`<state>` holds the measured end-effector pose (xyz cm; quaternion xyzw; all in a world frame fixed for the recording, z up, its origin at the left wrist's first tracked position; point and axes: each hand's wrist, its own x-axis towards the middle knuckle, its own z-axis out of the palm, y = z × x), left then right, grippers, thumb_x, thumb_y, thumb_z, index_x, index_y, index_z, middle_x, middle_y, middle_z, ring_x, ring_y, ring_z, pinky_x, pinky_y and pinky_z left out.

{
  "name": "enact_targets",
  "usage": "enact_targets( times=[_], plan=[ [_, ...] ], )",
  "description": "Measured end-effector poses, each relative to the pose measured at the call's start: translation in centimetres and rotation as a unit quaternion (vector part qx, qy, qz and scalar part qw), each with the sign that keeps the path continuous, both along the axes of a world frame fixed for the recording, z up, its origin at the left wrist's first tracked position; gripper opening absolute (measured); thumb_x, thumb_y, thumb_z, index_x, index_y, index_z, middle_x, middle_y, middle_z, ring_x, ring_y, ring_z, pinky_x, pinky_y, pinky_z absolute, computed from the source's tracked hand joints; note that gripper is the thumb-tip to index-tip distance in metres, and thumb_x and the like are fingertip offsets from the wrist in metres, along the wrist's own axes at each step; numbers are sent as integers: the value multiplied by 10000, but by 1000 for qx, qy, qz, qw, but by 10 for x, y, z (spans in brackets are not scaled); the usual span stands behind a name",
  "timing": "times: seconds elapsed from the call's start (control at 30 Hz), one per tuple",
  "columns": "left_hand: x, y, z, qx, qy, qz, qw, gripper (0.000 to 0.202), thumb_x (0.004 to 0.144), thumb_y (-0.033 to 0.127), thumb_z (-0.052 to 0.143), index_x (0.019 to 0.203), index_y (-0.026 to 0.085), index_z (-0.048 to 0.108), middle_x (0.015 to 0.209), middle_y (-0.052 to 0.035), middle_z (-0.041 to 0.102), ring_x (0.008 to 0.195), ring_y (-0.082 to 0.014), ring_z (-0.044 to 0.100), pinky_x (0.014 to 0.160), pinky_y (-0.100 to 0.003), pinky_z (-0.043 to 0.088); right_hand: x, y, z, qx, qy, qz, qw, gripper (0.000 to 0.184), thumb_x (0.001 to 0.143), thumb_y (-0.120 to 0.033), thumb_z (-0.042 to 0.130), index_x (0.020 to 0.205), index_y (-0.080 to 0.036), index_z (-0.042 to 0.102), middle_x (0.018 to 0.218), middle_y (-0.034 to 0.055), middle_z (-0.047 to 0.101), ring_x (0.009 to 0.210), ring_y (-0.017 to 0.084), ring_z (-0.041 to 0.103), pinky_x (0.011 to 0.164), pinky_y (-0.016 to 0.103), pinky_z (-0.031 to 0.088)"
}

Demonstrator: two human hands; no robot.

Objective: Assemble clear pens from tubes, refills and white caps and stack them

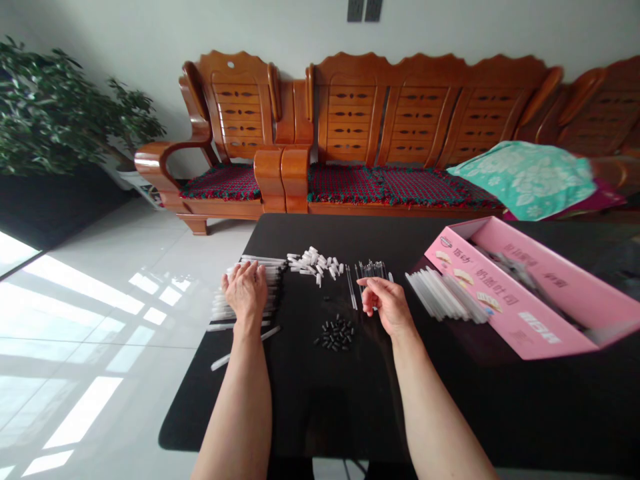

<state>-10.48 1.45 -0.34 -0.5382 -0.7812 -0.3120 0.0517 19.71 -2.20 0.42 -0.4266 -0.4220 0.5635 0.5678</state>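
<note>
My left hand (246,288) lies palm down on a row of white pen barrels (225,308) with dark ends, its fingers stretched over them. One loose barrel (223,361) sits askew, partly behind my left forearm. My right hand (387,301) hovers by a bunch of thin pen refills (371,268), index finger out and the other fingers loosely curled; nothing shows in it. Two refills (351,288) lie apart to the left of that bunch. Between my hands are a heap of white pen caps (315,262) and a pile of small black plugs (336,335).
Clear tubes (443,295) lie right of my right hand, against an open pink box (520,303) with dark contents. All rest on a black table (320,413). Beyond its far edge stands a wooden bench (350,113) with a green cushion (530,179). Plants (60,113) stand left.
</note>
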Motion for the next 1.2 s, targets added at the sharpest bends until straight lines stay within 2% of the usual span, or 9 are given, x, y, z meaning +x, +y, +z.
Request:
enact_targets(
  times=[0.1,0.2,0.33,0.4,0.5,0.67,0.9,1.03,1.2],
  plan=[
    [0,-3,13,43,-16,-14,999,349,939,334,489,1192,196,687,1312,-114,637,1272,-279,525,1141,-473,264,0,0,1,-1,-2,5,1000,301,804,-432,698,888,-145,733,556,2,623,414,114,544,351,208,371],
    [-5,-16,42,57,-61,-67,994,370,891,353,552,1192,180,681,1221,-109,678,1092,-241,631,977,-367,449,-1,-1,1,-5,-8,9,1000,304,803,-439,694,888,-150,734,556,1,622,417,116,542,354,213,370],
    [-16,-51,72,-98,-68,-186,975,229,796,389,656,929,222,738,815,-18,718,716,-187,651,712,-302,481,-1,-1,2,-10,-4,8,1000,302,800,-430,699,903,-149,733,554,0,621,419,118,540,357,218,369],
    [-22,-74,70,-165,-29,-235,957,179,775,379,671,863,233,726,782,-10,700,676,-183,624,645,-293,448,-1,0,2,-13,1,8,1000,297,797,-423,706,902,-146,733,550,0,619,417,119,539,357,219,367],
    [-28,-109,51,-238,14,-283,929,131,770,345,673,853,247,698,786,-7,679,687,-189,616,619,-288,421,-1,0,3,-9,8,7,1000,291,797,-415,710,900,-143,733,546,2,618,413,119,537,356,219,366],
    [-31,-138,31,-226,17,-329,916,100,876,292,562,839,243,641,849,-20,661,764,-186,631,651,-275,449,-1,0,1,-8,5,10,1000,291,795,-423,714,888,-147,729,550,4,620,417,122,537,355,223,366],
    [-47,-98,37,-83,110,-349,927,266,971,362,455,927,237,686,888,-52,675,843,-208,620,798,-334,459,-1,-1,1,-11,9,1,1000,288,784,-415,725,884,-145,730,544,3,617,411,121,534,348,220,360],
    [-61,-82,33,-93,148,-389,904,266,971,341,464,888,234,694,844,-42,684,817,-202,625,784,-326,449,2,0,2,-12,16,-8,1000,281,779,-409,726,876,-145,735,530,-1,609,405,116,532,344,217,360],
    [-73,-81,25,-104,157,-392,901,269,971,345,464,931,240,709,896,-50,703,861,-206,643,802,-331,455,3,2,1,-8,18,-8,1000,279,783,-404,722,879,-143,737,532,2,614,406,117,536,343,215,365]
  ],
)
